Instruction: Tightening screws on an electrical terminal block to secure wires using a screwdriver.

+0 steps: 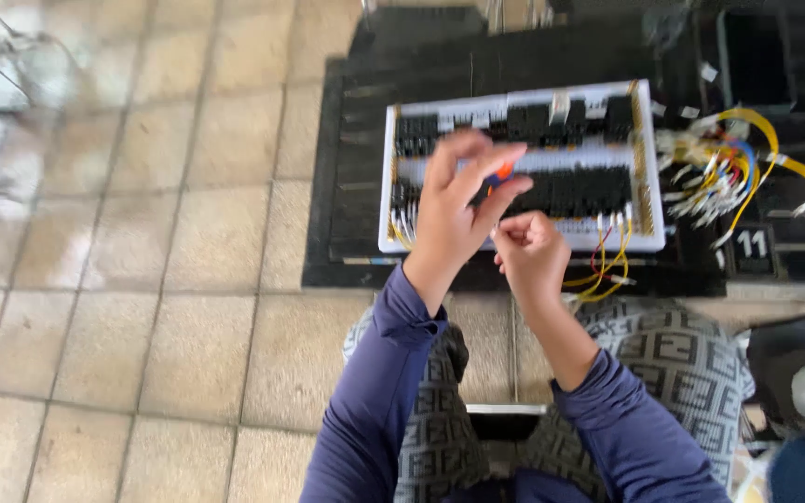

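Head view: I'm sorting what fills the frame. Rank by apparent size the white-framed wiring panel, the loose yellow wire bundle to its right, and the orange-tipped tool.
1. white-framed wiring panel
2. loose yellow wire bundle
3. orange-tipped tool, mostly hidden by the left hand

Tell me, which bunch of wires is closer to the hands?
The small yellow-and-red wire bunch at the white panel's front edge, just beside the right hand. The bigger colourful wire bundle lies farther right.
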